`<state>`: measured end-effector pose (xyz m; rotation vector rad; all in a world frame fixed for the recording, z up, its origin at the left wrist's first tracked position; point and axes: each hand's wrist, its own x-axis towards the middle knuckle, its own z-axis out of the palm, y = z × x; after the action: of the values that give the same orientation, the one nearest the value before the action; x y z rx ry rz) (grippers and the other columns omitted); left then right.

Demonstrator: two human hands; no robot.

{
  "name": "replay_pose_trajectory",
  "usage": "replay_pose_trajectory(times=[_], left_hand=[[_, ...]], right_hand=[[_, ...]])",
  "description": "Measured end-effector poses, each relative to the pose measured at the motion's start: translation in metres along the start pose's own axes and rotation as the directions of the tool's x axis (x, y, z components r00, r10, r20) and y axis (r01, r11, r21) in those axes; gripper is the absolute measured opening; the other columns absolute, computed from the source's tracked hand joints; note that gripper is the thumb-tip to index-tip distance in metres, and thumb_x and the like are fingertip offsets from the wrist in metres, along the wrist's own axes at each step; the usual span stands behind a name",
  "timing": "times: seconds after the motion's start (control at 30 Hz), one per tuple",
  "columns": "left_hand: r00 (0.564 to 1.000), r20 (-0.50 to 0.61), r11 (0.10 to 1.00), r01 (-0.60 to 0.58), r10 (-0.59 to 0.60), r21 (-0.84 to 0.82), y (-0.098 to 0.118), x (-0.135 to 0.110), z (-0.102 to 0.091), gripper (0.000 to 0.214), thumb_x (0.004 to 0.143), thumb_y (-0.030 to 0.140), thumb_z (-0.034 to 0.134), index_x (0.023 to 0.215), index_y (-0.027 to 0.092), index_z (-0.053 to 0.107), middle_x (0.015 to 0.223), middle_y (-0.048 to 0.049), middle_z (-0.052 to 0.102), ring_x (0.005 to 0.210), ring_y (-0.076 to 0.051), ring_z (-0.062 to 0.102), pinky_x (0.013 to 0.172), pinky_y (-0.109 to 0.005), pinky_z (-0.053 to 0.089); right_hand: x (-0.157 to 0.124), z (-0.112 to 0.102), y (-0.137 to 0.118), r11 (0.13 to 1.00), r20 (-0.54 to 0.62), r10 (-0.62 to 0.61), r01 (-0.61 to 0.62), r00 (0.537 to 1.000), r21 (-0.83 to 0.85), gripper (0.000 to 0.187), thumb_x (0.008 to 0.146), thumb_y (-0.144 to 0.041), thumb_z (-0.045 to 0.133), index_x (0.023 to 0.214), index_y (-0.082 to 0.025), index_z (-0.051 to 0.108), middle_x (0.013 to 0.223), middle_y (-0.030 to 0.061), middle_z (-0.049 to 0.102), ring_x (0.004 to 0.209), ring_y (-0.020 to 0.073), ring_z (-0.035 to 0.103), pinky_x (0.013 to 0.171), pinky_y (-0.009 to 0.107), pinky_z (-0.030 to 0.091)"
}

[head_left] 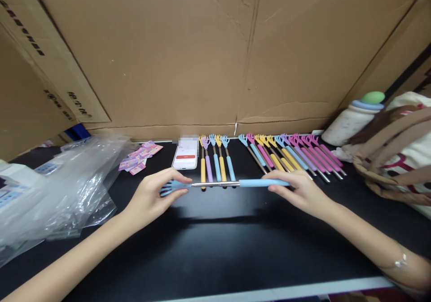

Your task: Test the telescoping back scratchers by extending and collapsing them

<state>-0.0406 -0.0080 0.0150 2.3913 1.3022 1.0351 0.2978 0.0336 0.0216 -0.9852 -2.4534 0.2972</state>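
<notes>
A light blue back scratcher [215,184] with an extended silver rod is held level above the black table. My left hand [161,190] pinches it by the clawed head. At the other end, my right hand [296,187] grips the blue handle. Just behind the rod lies a small row of back scratchers [217,163] in yellow, purple and blue. A larger group of back scratchers [289,154] in blue, pink, yellow and purple is lined up beyond my right hand, partly hidden by it.
Clear plastic bags [77,190] are heaped at the left. Pink and purple cards [139,156] and a phone [185,154] lie toward the back. A white bottle [352,120] and a bag with tan straps [387,167] stand at the right. Cardboard [175,59] walls the rear.
</notes>
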Motion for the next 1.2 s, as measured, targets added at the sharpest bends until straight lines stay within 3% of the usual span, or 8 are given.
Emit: replay_pose_trajectory(times=[0.13,0.27,0.37,0.57,0.67,0.77,0.97,1.2], left_hand=[[0.999,0.039,0.999,0.031,-0.03,-0.019,0.008,0.0,0.011,0.012,0.082,0.031,0.055,0.088,0.02,0.058,0.086,-0.0019,0.066,0.079,-0.015,0.062,0.07,-0.025,0.048],[0.999,-0.023,0.999,0.031,-0.032,-0.026,0.009,0.001,0.017,0.012,0.082,0.03,0.055,0.088,0.021,0.059,0.087,-0.0023,0.066,0.081,-0.015,0.061,0.071,-0.025,0.047],[0.999,-0.027,1.0,0.02,-0.02,0.004,0.006,0.004,0.013,0.015,0.083,0.032,0.053,0.09,0.02,0.059,0.088,-0.0031,0.065,0.081,-0.015,0.061,0.072,-0.026,0.047],[0.993,0.117,0.97,-0.018,-0.011,0.244,0.01,0.012,-0.006,0.02,0.084,0.04,0.048,0.094,0.026,0.059,0.094,0.0022,0.065,0.079,-0.013,0.061,0.067,-0.021,0.044],[0.992,0.117,0.912,-0.085,0.041,0.402,0.016,0.016,-0.01,0.019,0.084,0.042,0.048,0.09,0.027,0.059,0.088,0.0042,0.065,0.073,-0.011,0.06,0.057,-0.019,0.039],[0.98,0.136,0.812,-0.194,0.143,0.551,0.021,0.02,-0.007,0.02,0.086,0.041,0.045,0.088,0.026,0.059,0.081,0.0024,0.063,0.07,-0.011,0.058,0.051,-0.02,0.033],[0.901,0.339,0.681,-0.429,0.272,0.593,0.03,0.021,0.007,0.017,0.087,0.028,0.04,0.079,0.021,0.053,0.064,0.0014,0.055,0.06,-0.013,0.053,0.052,-0.025,0.033],[0.885,0.267,0.58,-0.454,0.381,0.676,0.038,0.021,0.02,0.016,0.088,0.024,0.042,0.075,0.019,0.048,0.062,0.0014,0.053,0.062,-0.014,0.052,0.055,-0.027,0.03]], right_hand=[[0.003,0.013,-0.011,0.998,0.049,-0.038,0.036,0.998,0.043,0.025,0.088,-0.035,0.043,0.094,-0.018,0.06,0.073,0.0003,0.064,0.051,0.0069,0.051,0.052,0.018,0.037],[0.01,0.015,-0.017,0.999,0.023,-0.043,0.044,0.999,-0.013,0.024,0.088,-0.035,0.044,0.093,-0.018,0.06,0.07,-0.0007,0.063,0.049,0.0062,0.049,0.051,0.018,0.035],[0.014,0.01,-0.018,0.993,0.008,-0.05,0.051,0.999,-0.111,0.024,0.088,-0.035,0.044,0.094,-0.02,0.061,0.066,-0.0021,0.063,0.05,0.0064,0.05,0.051,0.018,0.034],[0.016,0.001,-0.023,0.889,-0.065,-0.193,0.147,0.979,-0.434,0.028,0.089,-0.041,0.042,0.088,-0.021,0.061,0.076,0.0005,0.064,0.065,0.0101,0.057,0.054,0.021,0.031],[0.02,0.0,-0.028,0.801,-0.024,-0.294,0.232,0.956,-0.551,0.038,0.088,-0.048,0.039,0.073,-0.019,0.058,0.063,0.0004,0.059,0.058,0.0101,0.054,0.052,0.023,0.028],[0.025,0.003,-0.031,0.772,-0.002,-0.303,0.244,0.953,-0.587,0.039,0.091,-0.045,0.034,0.073,-0.019,0.056,0.06,0.0003,0.058,0.056,0.0097,0.053,0.05,0.024,0.025],[0.031,0.012,-0.04,0.737,0.089,-0.345,0.328,0.935,-0.591,0.037,0.092,-0.043,0.034,0.073,-0.018,0.053,0.051,-0.0011,0.054,0.043,0.009,0.045,0.049,0.026,0.017],[0.032,0.034,-0.055,0.74,0.062,-0.363,0.328,0.93,-0.588,0.026,0.091,-0.034,0.038,0.078,-0.017,0.053,0.059,-0.0002,0.057,0.045,0.0093,0.047,0.051,0.027,0.017]])
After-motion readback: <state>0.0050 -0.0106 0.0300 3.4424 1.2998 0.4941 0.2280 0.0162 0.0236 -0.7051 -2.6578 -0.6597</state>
